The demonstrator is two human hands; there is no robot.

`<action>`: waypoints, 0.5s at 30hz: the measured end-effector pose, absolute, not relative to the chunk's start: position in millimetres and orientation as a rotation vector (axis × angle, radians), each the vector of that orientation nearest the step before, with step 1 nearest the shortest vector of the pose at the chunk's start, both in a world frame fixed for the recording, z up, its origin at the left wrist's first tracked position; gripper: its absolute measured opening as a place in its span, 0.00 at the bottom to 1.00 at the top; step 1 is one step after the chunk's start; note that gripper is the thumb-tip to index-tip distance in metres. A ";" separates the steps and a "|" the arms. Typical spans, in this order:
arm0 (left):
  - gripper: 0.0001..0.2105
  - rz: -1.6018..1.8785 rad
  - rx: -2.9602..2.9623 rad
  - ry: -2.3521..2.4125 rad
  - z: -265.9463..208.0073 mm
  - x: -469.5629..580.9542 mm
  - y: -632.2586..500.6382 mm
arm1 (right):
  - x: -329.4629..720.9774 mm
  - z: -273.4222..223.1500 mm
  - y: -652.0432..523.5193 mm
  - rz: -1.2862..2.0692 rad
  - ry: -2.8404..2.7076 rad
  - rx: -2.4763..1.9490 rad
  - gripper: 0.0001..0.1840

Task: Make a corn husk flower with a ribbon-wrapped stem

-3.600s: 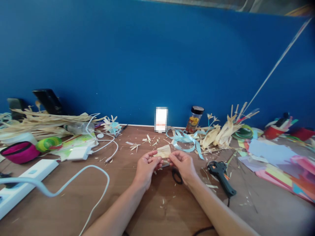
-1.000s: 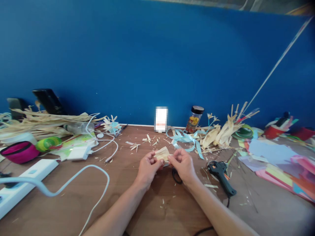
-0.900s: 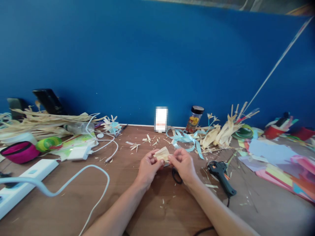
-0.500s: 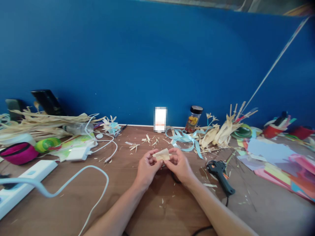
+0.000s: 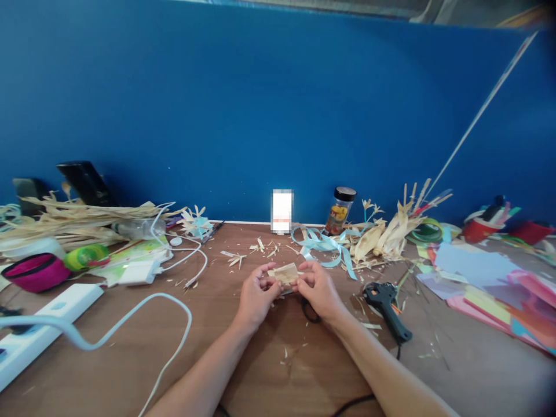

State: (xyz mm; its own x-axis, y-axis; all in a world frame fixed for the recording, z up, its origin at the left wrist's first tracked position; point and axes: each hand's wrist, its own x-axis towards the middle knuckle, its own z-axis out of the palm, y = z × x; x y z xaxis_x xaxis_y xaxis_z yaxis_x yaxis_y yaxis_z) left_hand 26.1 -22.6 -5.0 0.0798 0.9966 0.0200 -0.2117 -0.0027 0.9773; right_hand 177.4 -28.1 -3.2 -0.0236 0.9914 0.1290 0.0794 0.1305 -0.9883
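Between my two hands, above the middle of the brown table, is a small pale piece of dried husk point(image 5: 285, 273). The thumb and fingers of my left hand point(image 5: 259, 291) pinch its left edge. On the other side, my right hand point(image 5: 318, 291) grips the right edge with bent fingers. The piece looks flat and slightly tilted towards me. Part of its lower edge is hidden by the thumbs. Under my right hand a dark loop of cord point(image 5: 310, 313) shows on the table.
A black glue gun point(image 5: 390, 313) lies right of my hands. Behind them are husk scraps, light-blue ribbon point(image 5: 325, 249), a black-lidded jar point(image 5: 341, 211) and a husk bundle point(image 5: 382, 240). A white power strip point(image 5: 52, 330) and cables lie left; coloured paper point(image 5: 475, 263) lies right.
My thumbs have moved slightly apart along the lower edge, so more of the husk piece shows between them. My left hand has shifted a little left.
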 end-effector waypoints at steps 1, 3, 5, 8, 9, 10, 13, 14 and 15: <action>0.25 1.247 1.090 0.978 -5.4 25.7 -22.1 | 178.3 -4.5 -27.3 1.091 -1.336 -1.157 0.14; 0.24 1.257 1.054 0.961 -6.3 24.8 -21.3 | 180.9 -7.4 -25.0 1.087 -1.329 -1.153 0.14; 0.23 1.298 1.005 0.953 -7.1 24.4 -20.9 | 184.4 -9.5 -22.3 1.063 -1.299 -1.163 0.13; 0.22 1.363 0.966 0.955 -7.1 25.9 -22.7 | 187.2 -10.6 -20.2 1.011 -1.245 -1.195 0.11; 0.21 1.361 0.979 0.948 -7.0 27.0 -23.7 | 186.5 -10.6 -20.6 1.005 -1.243 -1.200 0.11; 0.22 1.345 1.004 0.935 -6.8 28.1 -24.8 | 184.7 -10.4 -21.5 1.010 -1.253 -1.196 0.11; 0.25 1.285 1.096 0.885 -7.8 30.2 -26.1 | 175.4 -9.0 -26.3 1.065 -1.317 -1.149 0.10; 0.25 1.275 1.111 0.873 -8.6 30.1 -25.8 | 172.3 -8.4 -28.0 1.083 -1.339 -1.131 0.10; 0.25 1.267 1.116 0.869 -9.4 29.6 -25.1 | 169.6 -7.9 -29.4 1.095 -1.364 -1.120 0.10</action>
